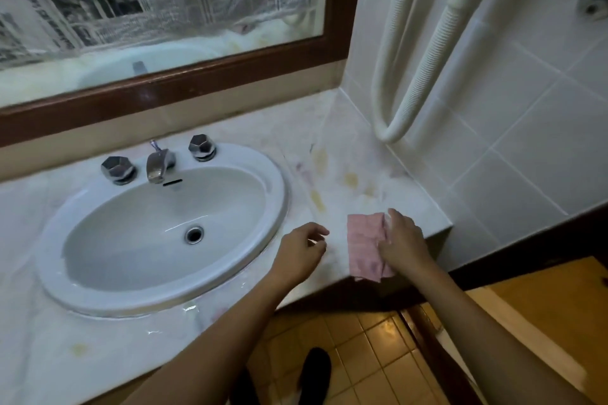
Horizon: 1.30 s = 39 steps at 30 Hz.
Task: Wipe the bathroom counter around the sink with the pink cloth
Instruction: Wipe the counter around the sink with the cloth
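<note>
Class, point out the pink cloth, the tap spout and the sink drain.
pink cloth point(363, 240), head view, middle of its visible fabric.
tap spout point(157, 167), head view, chrome front face.
sink drain point(194, 234), head view, dark centre hole.

So the right hand point(403, 240) has hold of the pink cloth point(363, 240) by its right side, down on the front right corner of the counter point(345, 154), with the cloth's bottom edge hanging a bit over the front. The left hand point(301, 253) is between the cloth and the white sink point(276, 187), fingers loosely curled, holding nothing. There are yellowish stains point(350, 179) on the marble-look top behind the cloth, towards the tiled wall.
</note>
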Each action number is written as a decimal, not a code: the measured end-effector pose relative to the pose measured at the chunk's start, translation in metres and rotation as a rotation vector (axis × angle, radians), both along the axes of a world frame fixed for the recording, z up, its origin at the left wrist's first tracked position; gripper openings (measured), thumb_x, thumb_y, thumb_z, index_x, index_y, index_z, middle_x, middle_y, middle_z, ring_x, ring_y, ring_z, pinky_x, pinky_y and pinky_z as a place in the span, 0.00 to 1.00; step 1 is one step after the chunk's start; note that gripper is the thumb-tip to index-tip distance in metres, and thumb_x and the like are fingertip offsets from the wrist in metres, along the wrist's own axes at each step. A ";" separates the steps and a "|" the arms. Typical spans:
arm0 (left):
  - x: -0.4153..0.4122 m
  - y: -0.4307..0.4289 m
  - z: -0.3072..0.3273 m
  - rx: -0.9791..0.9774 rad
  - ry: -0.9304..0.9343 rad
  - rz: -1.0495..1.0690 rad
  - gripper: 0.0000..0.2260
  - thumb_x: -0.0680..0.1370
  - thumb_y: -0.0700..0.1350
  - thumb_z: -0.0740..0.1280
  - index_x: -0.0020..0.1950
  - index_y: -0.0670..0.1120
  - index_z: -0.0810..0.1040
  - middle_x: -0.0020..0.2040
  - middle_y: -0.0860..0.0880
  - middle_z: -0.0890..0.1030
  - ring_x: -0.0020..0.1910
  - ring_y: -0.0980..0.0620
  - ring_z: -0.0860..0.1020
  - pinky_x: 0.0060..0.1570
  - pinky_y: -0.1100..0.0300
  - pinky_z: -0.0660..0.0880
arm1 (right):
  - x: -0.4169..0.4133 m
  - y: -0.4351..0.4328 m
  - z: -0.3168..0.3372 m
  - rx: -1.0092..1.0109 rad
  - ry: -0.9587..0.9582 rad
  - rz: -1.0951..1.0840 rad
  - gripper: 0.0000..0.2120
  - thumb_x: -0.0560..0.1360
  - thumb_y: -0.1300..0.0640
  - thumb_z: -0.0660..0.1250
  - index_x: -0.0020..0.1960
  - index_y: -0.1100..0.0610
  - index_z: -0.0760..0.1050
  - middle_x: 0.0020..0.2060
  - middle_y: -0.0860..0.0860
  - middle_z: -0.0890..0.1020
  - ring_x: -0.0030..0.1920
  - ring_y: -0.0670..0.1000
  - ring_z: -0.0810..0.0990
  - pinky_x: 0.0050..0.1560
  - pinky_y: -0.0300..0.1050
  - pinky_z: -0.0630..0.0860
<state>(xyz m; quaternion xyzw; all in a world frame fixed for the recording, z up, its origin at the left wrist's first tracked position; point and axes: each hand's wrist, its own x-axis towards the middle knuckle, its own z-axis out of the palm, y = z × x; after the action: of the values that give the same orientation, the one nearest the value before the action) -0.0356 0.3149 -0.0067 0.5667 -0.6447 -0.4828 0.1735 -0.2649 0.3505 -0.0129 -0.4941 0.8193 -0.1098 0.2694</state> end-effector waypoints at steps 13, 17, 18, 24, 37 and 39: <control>0.061 -0.078 -0.065 -0.553 -0.605 -0.280 0.28 0.83 0.56 0.57 0.80 0.43 0.66 0.80 0.39 0.66 0.79 0.37 0.64 0.76 0.40 0.64 | -0.017 -0.004 -0.067 -0.037 0.267 0.163 0.36 0.83 0.43 0.48 0.83 0.49 0.32 0.83 0.53 0.38 0.84 0.55 0.38 0.83 0.60 0.46; 0.061 -0.095 -0.078 -0.531 -0.631 -0.251 0.30 0.83 0.58 0.52 0.81 0.45 0.65 0.81 0.42 0.64 0.81 0.41 0.62 0.77 0.40 0.61 | -0.052 -0.073 -0.069 -0.049 0.251 0.093 0.37 0.80 0.46 0.48 0.85 0.58 0.43 0.84 0.61 0.47 0.84 0.60 0.44 0.83 0.60 0.46; 0.061 -0.096 -0.083 -0.548 -0.624 -0.236 0.29 0.83 0.58 0.52 0.81 0.46 0.64 0.82 0.43 0.64 0.81 0.42 0.61 0.77 0.41 0.59 | -0.051 -0.095 -0.074 -0.062 0.248 0.121 0.38 0.77 0.45 0.44 0.84 0.61 0.47 0.83 0.63 0.50 0.84 0.61 0.47 0.83 0.61 0.46; 0.064 -0.096 -0.090 -0.604 -0.592 -0.198 0.26 0.84 0.54 0.55 0.82 0.49 0.62 0.83 0.47 0.62 0.83 0.47 0.57 0.80 0.46 0.53 | 0.027 -0.113 -0.084 -0.139 0.328 0.541 0.33 0.84 0.44 0.45 0.85 0.56 0.46 0.84 0.55 0.50 0.84 0.55 0.45 0.83 0.58 0.44; 0.064 -0.095 -0.093 -0.666 -0.573 -0.143 0.25 0.84 0.52 0.56 0.81 0.49 0.65 0.82 0.47 0.64 0.83 0.49 0.58 0.80 0.47 0.54 | 0.040 -0.268 -0.072 -0.069 0.238 0.460 0.30 0.85 0.50 0.48 0.85 0.53 0.43 0.85 0.51 0.46 0.84 0.53 0.42 0.82 0.54 0.39; 0.063 -0.096 -0.091 -0.667 -0.568 -0.139 0.25 0.84 0.53 0.56 0.81 0.49 0.66 0.82 0.47 0.65 0.82 0.48 0.60 0.79 0.46 0.56 | 0.056 -0.226 -0.075 -0.156 0.270 0.691 0.31 0.84 0.51 0.47 0.85 0.54 0.46 0.85 0.52 0.49 0.84 0.53 0.45 0.82 0.51 0.38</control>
<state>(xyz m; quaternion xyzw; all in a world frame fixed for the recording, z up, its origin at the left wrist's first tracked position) 0.0279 0.2194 -0.0979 0.5450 -0.8240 -0.0842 0.1300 -0.2086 0.1244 -0.0883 -0.7702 0.6218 -0.0084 0.1417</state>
